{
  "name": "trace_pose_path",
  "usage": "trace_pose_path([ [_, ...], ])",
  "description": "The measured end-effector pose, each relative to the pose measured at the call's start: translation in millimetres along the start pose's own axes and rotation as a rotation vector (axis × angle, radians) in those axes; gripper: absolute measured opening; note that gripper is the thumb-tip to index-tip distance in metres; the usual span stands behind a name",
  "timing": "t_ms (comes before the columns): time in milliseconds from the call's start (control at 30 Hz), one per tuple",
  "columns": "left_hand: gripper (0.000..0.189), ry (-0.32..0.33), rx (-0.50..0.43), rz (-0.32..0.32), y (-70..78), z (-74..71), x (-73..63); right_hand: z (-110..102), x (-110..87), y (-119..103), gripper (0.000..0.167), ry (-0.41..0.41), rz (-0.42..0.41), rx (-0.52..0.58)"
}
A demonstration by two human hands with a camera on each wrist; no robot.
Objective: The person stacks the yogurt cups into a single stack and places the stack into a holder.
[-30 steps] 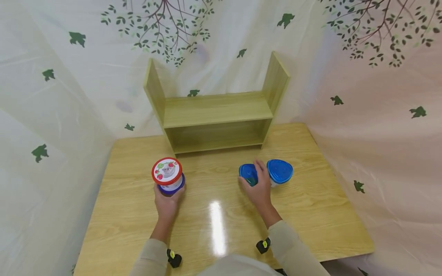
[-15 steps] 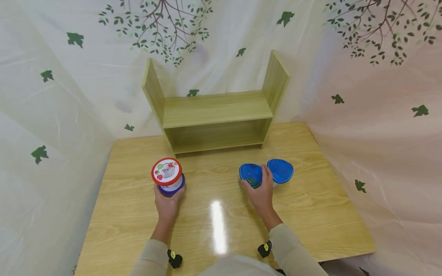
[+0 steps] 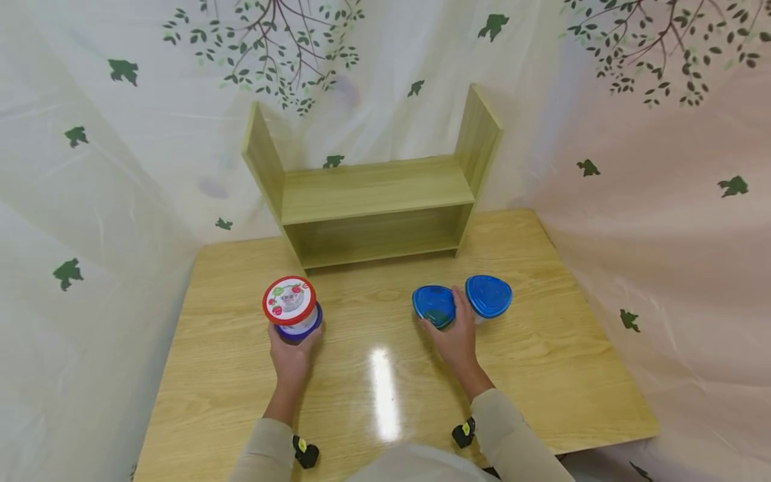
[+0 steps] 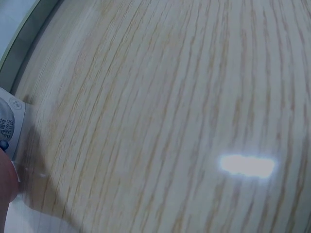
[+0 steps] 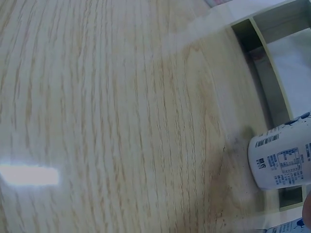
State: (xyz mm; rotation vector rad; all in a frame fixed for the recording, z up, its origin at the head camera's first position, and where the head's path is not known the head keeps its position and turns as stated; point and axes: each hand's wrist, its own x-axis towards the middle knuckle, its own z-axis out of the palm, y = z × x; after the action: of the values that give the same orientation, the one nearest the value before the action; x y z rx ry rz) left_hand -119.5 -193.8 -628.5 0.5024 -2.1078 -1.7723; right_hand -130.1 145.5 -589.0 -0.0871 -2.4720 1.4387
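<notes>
In the head view my left hand point(image 3: 292, 361) holds a tub with a purple rim point(image 3: 301, 331) from its near side, thumb and fingers round it. Stacked on that is a tub with a red-rimmed lid point(image 3: 290, 300), printed with strawberries. My right hand point(image 3: 458, 337) grips a blue-lidded tub point(image 3: 433, 304) at its near right side. Another blue-lidded tub point(image 3: 489, 296) stands just right of the fingers. The right wrist view shows the gripped tub's white wall point(image 5: 282, 158) with blue print and a barcode. At the left wrist view's edge are a printed tub wall point(image 4: 12, 124) and a fingertip point(image 4: 7, 179).
A two-level wooden shelf point(image 3: 376, 191) with raised side panels stands at the back of the wooden table point(image 3: 343, 375). A pale curtain with printed leaves point(image 3: 385, 67) hangs behind and along both sides. Light glares off the table's middle.
My right hand has shifted slightly right around the blue-lidded tub, so more of its lid shows. My left hand and the stacked tubs stay in place. The head view has drifted a little.
</notes>
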Motion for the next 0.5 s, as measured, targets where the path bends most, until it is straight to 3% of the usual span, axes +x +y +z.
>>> trace_pose_path([
  [200,0.108,0.009,0.003,0.027,1.6,0.1,-1.4,1.5,-0.5,3.9,0.097,-0.04,-0.027,0.04],
  [500,0.108,0.017,0.005,0.027,2.0,0.6,-0.9,2.9,2.2,6.4,0.105,-0.138,0.119,0.106],
])
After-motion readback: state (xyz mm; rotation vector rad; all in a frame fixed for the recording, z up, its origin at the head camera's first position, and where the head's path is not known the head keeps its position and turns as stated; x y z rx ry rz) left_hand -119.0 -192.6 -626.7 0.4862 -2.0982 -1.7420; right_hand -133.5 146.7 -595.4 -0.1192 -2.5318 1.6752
